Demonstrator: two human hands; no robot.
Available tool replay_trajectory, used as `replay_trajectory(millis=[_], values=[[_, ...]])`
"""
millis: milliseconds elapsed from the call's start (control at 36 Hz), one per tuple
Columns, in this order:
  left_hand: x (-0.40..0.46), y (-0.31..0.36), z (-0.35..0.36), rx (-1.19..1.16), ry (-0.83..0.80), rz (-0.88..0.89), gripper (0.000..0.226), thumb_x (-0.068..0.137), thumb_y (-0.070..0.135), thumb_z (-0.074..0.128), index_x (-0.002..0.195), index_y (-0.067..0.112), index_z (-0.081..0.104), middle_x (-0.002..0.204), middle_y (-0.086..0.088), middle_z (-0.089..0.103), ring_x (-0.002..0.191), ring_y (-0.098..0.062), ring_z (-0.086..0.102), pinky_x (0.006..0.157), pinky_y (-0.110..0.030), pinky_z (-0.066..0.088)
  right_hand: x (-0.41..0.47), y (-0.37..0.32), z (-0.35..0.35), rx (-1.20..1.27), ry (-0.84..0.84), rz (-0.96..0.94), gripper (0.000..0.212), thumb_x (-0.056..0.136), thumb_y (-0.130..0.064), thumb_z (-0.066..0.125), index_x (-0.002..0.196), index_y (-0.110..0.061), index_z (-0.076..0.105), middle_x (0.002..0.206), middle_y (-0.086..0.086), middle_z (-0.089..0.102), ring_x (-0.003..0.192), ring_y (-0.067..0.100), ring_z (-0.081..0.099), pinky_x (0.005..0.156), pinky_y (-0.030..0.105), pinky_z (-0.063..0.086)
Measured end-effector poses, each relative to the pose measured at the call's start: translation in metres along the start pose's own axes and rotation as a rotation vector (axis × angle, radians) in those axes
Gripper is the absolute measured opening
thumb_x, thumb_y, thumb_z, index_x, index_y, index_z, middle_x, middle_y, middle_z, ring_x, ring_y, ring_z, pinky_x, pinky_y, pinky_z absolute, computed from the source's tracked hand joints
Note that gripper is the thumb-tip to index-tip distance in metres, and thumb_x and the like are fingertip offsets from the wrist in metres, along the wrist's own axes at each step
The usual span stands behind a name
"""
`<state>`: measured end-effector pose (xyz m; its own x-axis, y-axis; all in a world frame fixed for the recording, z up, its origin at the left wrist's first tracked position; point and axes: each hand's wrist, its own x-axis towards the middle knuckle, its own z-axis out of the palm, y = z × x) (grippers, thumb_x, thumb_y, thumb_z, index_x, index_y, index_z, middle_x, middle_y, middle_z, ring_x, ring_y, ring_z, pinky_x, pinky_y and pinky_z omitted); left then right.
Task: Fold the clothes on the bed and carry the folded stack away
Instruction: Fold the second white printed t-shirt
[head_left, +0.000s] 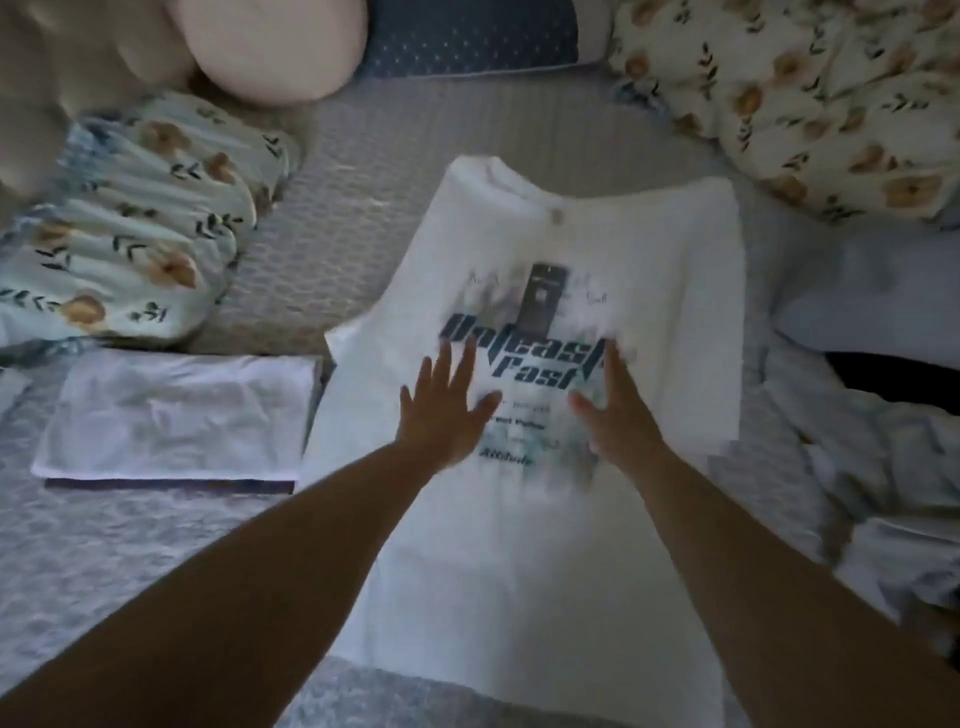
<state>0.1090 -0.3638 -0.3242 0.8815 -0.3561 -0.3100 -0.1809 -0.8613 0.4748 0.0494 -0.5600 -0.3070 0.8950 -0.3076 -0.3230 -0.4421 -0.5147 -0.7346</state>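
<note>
A white T-shirt (571, 249) lies spread flat in the centre of the frame on a grey patterned bed (130, 561), collar toward the top, dark printed lettering across its chest. Its sides look folded in, giving it a long, narrow shape that runs down to the lower edge of the frame.

Two bare arms reach in from the bottom. The left hand (447, 410) lies palm down on the print, fingers straight and spread, gripping nothing. The right hand (615, 410) lies just beside it on the same print, fingers also extended and flat against the cloth; both are slightly blurred.

At centre left, just beside the shirt, sits a folded stack (176, 415): a white garment on top of something dark, of which only the edge shows.

A floral pillow (135, 228) lies at the upper left, with a plain pink cushion (270, 47) above it. A floral quilt (810, 93) is bunched at the upper right. Pale blue-grey clothes (872, 467) are heaped along the right edge, with a dark patch among them.
</note>
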Motion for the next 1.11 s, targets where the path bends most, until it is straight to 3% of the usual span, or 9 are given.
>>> replay_trajectory(millis=[167,250,333,472,556,667,861,1000,1111], values=[[-0.004,-0.079,0.154,0.309,-0.240,-0.050,0.067,0.092,0.066,0.015,0.145,0.043,-0.018,0.151,0.010,-0.034,0.142,-0.021,-0.026,0.113,-0.061,-0.005,-0.010,0.121,0.119,-0.512,-0.201,0.212,0.069,0.095,-0.057,0.033,0.150,-0.037,-0.004,0.159,-0.006,-0.011,0.147,0.019,-0.005,0.113,0.059,0.016],[-0.008,-0.102,0.193,0.398,-0.081,-0.001,0.068,0.086,0.072,0.004,0.139,0.043,-0.027,0.145,0.010,-0.045,0.137,-0.022,-0.037,0.109,-0.065,-0.011,-0.010,0.158,0.148,-0.715,-0.086,0.126,0.072,0.091,-0.063,0.027,0.148,-0.041,-0.010,0.157,-0.006,-0.021,0.145,0.019,-0.018,0.107,0.068,0.003],[-0.011,-0.105,0.204,0.379,0.091,0.036,0.067,0.085,0.073,0.004,0.143,0.043,-0.011,0.155,0.009,-0.023,0.144,-0.022,-0.022,0.111,-0.062,-0.010,-0.009,0.171,0.159,-0.779,0.064,0.034,0.069,0.088,-0.066,0.019,0.149,-0.041,-0.001,0.160,-0.004,-0.010,0.146,0.020,-0.014,0.104,0.069,-0.002],[-0.015,-0.101,0.197,0.417,0.053,0.013,0.070,0.082,0.071,-0.003,0.145,0.041,-0.010,0.152,0.010,-0.028,0.141,-0.019,-0.028,0.112,-0.059,-0.009,-0.012,0.171,0.156,-0.773,0.023,0.024,0.067,0.089,-0.064,0.017,0.150,-0.039,0.000,0.159,-0.003,-0.013,0.145,0.020,-0.015,0.106,0.067,-0.001],[-0.038,-0.099,0.195,0.396,-0.008,0.034,0.073,0.084,0.069,-0.001,0.149,0.037,-0.004,0.153,0.007,-0.026,0.143,-0.021,-0.026,0.114,-0.057,-0.006,-0.038,0.171,0.153,-0.756,0.008,-0.007,0.064,0.094,-0.055,0.033,0.150,-0.030,0.018,0.160,0.004,0.002,0.147,0.026,0.002,0.108,0.066,0.009],[-0.086,-0.100,0.198,0.364,-0.044,0.156,0.074,0.088,0.065,0.022,0.149,0.023,0.022,0.158,-0.006,0.007,0.146,-0.031,0.003,0.114,-0.058,0.012,-0.098,0.185,0.148,-0.690,0.052,-0.105,0.057,0.089,-0.044,0.036,0.137,-0.018,0.049,0.150,0.014,0.034,0.137,0.035,0.035,0.103,0.061,0.031],[-0.123,-0.088,0.194,0.426,-0.098,0.325,0.074,0.079,0.053,0.062,0.143,0.023,0.041,0.152,-0.010,0.032,0.139,-0.036,0.029,0.109,-0.060,0.026,-0.157,0.212,0.125,-0.495,0.147,-0.192,0.050,0.086,-0.033,0.040,0.120,-0.008,0.065,0.132,0.014,0.056,0.121,0.035,0.054,0.099,0.044,0.040],[-0.110,-0.069,0.193,0.371,-0.057,0.307,0.076,0.068,0.015,0.076,0.139,0.020,0.048,0.147,-0.006,0.042,0.135,-0.031,0.040,0.105,-0.054,0.038,-0.132,0.216,0.099,-0.105,0.572,0.462,0.055,0.082,-0.019,0.066,0.132,-0.002,0.050,0.132,0.024,0.047,0.120,0.039,0.043,0.095,0.045,0.036],[-0.096,-0.055,0.195,0.406,-0.004,0.346,0.064,0.073,-0.005,0.060,0.134,0.013,0.054,0.142,-0.009,0.048,0.131,-0.034,0.044,0.097,-0.054,0.045,-0.106,0.231,0.073,0.140,0.484,0.743,0.048,0.083,-0.027,0.069,0.123,-0.004,0.053,0.121,0.019,0.059,0.111,0.036,0.055,0.089,0.043,0.044]])
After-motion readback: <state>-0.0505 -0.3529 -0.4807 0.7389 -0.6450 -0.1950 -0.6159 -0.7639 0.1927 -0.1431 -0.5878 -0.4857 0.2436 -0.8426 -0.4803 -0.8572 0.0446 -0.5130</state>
